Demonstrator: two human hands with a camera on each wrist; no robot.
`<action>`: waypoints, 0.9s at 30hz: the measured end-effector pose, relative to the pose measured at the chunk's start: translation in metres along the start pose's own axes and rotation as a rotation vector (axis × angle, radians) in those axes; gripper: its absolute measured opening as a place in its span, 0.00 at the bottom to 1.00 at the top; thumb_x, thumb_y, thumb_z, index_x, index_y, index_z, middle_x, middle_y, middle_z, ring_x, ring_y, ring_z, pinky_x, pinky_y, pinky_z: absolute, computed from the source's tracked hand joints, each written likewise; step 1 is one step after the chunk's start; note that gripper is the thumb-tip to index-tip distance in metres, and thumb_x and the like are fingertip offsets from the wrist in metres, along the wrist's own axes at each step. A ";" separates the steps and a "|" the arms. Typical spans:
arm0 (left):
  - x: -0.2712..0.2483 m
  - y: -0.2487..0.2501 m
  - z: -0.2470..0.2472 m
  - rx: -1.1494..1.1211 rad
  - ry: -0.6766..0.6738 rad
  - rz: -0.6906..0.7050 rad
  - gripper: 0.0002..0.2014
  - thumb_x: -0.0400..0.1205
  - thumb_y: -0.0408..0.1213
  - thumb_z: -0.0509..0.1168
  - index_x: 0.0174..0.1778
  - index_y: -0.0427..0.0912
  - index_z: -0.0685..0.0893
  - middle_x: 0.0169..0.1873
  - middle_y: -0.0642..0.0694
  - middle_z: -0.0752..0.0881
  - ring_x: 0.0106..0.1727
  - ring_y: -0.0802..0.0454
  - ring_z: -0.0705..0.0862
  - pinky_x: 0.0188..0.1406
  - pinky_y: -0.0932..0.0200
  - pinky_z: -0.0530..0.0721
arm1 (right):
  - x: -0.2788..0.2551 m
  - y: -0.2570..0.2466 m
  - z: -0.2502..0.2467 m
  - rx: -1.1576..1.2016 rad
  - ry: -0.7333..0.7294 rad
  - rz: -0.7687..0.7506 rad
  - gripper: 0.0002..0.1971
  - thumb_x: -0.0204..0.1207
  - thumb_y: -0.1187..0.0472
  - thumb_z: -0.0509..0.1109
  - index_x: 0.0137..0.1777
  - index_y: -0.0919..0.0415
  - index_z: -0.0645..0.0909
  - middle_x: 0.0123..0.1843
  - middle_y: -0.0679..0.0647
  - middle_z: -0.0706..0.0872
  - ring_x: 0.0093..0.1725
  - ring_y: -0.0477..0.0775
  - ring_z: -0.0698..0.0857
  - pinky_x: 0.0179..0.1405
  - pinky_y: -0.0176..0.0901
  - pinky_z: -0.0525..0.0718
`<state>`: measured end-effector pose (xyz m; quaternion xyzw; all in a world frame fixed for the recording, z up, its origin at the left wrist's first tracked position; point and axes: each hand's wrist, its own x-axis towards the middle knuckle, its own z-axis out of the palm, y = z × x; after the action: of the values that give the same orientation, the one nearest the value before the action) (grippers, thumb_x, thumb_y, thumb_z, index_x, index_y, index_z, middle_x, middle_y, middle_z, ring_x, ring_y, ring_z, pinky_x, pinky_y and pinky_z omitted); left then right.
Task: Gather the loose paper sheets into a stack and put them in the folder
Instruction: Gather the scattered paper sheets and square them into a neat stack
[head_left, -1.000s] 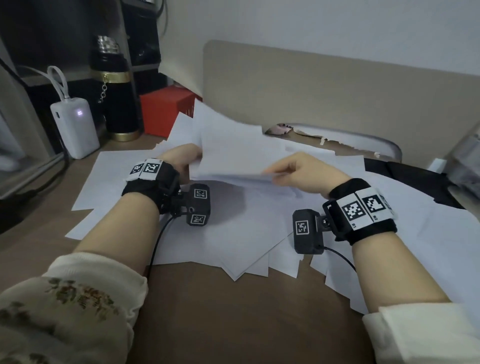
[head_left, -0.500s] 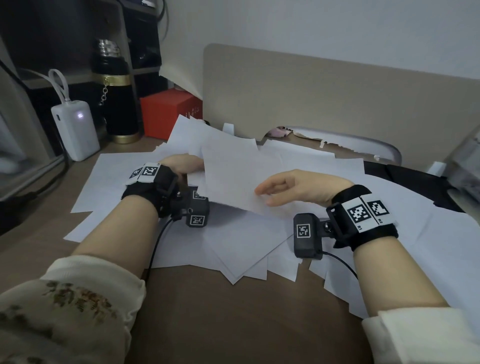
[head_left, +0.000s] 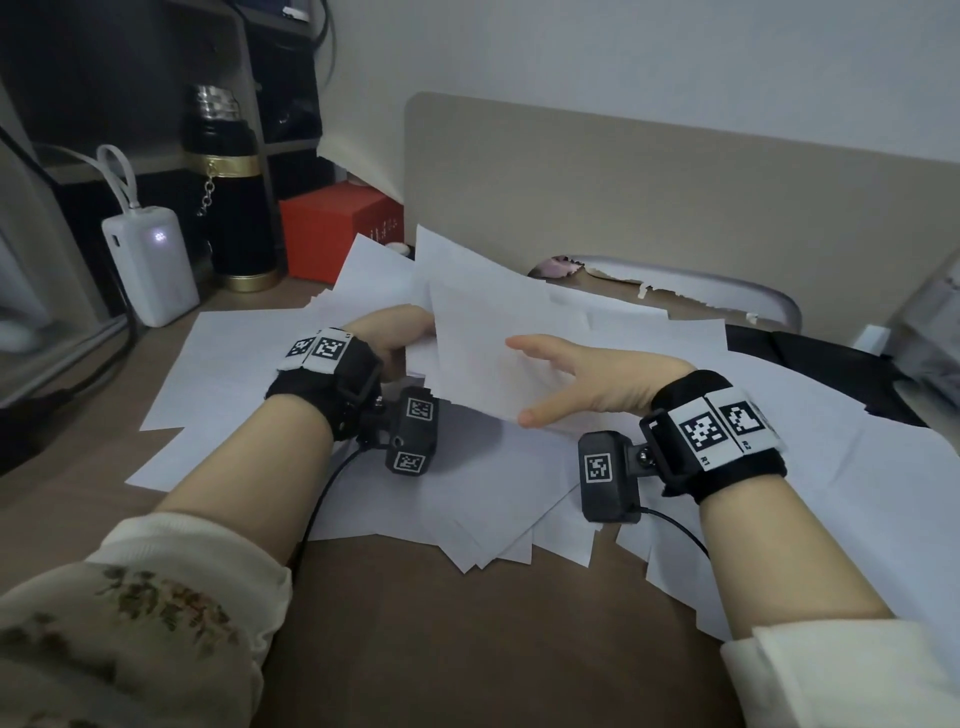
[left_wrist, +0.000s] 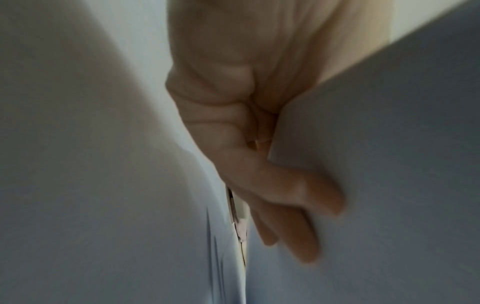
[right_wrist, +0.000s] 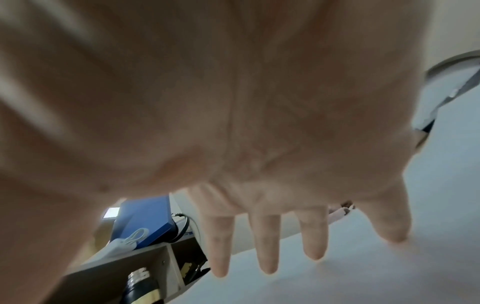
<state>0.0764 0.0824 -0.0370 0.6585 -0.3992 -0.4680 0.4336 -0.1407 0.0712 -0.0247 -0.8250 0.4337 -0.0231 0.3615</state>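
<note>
Several white paper sheets (head_left: 467, 493) lie scattered and overlapping across the brown desk (head_left: 467, 649). My left hand (head_left: 400, 338) grips the left edge of a lifted bundle of sheets (head_left: 483, 332), which tilts up toward me. In the left wrist view its fingers (left_wrist: 298, 195) curl under that bundle (left_wrist: 389, 144). My right hand (head_left: 522, 379) is open, fingers straight and spread, against the bundle's right side. The right wrist view shows its spread fingers (right_wrist: 267, 246) over white paper (right_wrist: 363, 277). A black flat item (head_left: 821, 364), possibly the folder, lies at the right, partly under sheets.
A white power bank (head_left: 150, 265), a black flask (head_left: 228, 208) and a red box (head_left: 337, 228) stand at the back left. A beige divider panel (head_left: 623, 197) closes the back. Bare desk shows at the front.
My right hand has let go of the sheet edge it pinched and now lies open against the paper. The bundle in my left hand has tilted more upright.
</note>
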 end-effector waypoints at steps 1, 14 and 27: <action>-0.001 0.001 0.004 -0.016 -0.009 0.011 0.20 0.86 0.30 0.56 0.74 0.28 0.72 0.73 0.31 0.75 0.42 0.45 0.81 0.31 0.58 0.77 | 0.000 -0.002 0.001 -0.006 -0.003 -0.004 0.48 0.67 0.47 0.79 0.82 0.37 0.54 0.84 0.42 0.57 0.82 0.48 0.57 0.72 0.41 0.59; -0.023 0.018 0.045 -0.010 -0.186 0.264 0.11 0.83 0.26 0.57 0.52 0.42 0.84 0.39 0.45 0.88 0.34 0.50 0.87 0.23 0.65 0.82 | 0.009 -0.016 0.004 0.037 0.324 0.017 0.45 0.71 0.34 0.70 0.84 0.47 0.53 0.80 0.54 0.69 0.78 0.50 0.69 0.66 0.48 0.78; -0.018 0.014 0.053 0.011 -0.163 0.319 0.16 0.83 0.23 0.52 0.62 0.39 0.78 0.49 0.40 0.86 0.42 0.47 0.86 0.37 0.55 0.87 | 0.006 -0.016 -0.001 0.042 0.510 0.009 0.06 0.72 0.67 0.62 0.41 0.63 0.81 0.40 0.55 0.85 0.40 0.58 0.83 0.46 0.56 0.89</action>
<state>0.0190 0.0846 -0.0284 0.5490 -0.5352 -0.4427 0.4649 -0.1259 0.0718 -0.0153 -0.7828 0.5140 -0.2379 0.2576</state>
